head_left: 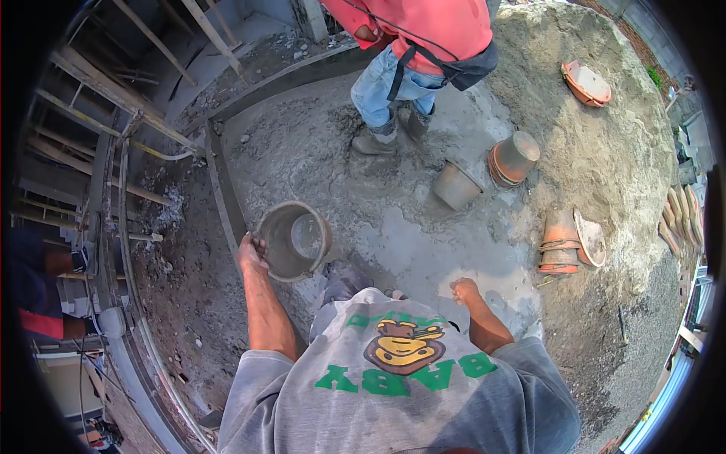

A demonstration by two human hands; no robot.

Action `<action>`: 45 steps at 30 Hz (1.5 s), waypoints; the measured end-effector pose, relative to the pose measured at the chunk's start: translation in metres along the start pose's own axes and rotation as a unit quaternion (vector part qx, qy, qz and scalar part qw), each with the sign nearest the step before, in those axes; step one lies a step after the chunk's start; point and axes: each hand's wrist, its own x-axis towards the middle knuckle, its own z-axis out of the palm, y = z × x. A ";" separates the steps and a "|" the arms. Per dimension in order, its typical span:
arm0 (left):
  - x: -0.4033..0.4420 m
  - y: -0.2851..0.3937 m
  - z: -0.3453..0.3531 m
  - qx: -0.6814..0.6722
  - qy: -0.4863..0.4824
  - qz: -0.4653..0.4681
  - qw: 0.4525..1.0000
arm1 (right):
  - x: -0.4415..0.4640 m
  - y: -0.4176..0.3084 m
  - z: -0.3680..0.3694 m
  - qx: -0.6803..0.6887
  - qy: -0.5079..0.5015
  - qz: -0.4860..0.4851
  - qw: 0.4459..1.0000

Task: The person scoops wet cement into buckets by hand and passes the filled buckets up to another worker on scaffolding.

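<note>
My left hand point(252, 254) grips the near-left side of a grey, cement-smeared bucket point(274, 227). The bucket tilts so that its open mouth faces up toward me, and its inside looks coated with cement. To the right of my body, my right hand point(466, 291) hangs over the wet concrete point(408, 234) with its fingers curled in. Nothing shows in that hand. A second bucket point(458, 186) lies tipped on the concrete farther ahead.
A co-worker in a red top and rubber boots point(376, 144) stands ahead. Upturned stacked buckets point(517, 157) and another stack point(560, 238) sit beside a sand pile point(605, 159). Formwork boards point(224, 185) edge the concrete. Another person's gloved hand point(111, 323) is at left.
</note>
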 end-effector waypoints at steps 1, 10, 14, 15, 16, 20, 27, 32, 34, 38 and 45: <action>0.005 0.000 0.006 0.001 0.003 -0.006 1.000 | 0.005 -0.006 0.002 0.011 0.003 0.005 1.000; 0.109 -0.031 0.073 0.077 0.077 -0.100 0.989 | 0.006 -0.110 0.004 -0.039 0.023 -0.017 0.999; 0.155 -0.028 0.094 0.054 0.102 -0.099 0.988 | 0.076 -0.147 -0.007 -0.530 0.054 -0.491 0.690; 0.169 -0.033 0.088 0.048 0.106 -0.101 0.988 | 0.061 -0.190 0.000 -0.415 0.021 -0.345 0.842; 0.167 -0.032 0.087 0.048 0.115 -0.113 0.986 | 0.026 -0.257 0.017 -0.276 -0.013 -0.175 0.945; 0.172 -0.015 0.101 0.043 0.122 -0.127 0.983 | -0.018 -0.402 0.070 -0.265 -0.046 -0.266 0.926; 0.178 -0.018 0.092 -0.012 0.117 -0.109 0.987 | -0.035 -0.510 0.134 -0.178 -0.066 -0.374 0.908; 0.179 -0.023 0.095 -0.056 0.120 -0.108 0.985 | -0.024 -0.518 0.135 -0.226 -0.082 -0.373 0.896; 0.177 -0.028 0.094 -0.062 0.124 -0.105 0.985 | -0.021 -0.517 0.134 -0.261 -0.077 -0.377 0.885; 0.189 -0.044 0.086 -0.049 0.141 -0.109 0.983 | -0.003 -0.509 0.132 -0.316 -0.099 -0.356 0.874; 0.197 -0.039 0.079 0.038 0.135 -0.131 0.981 | -0.002 -0.517 0.120 -0.267 -0.106 -0.327 0.900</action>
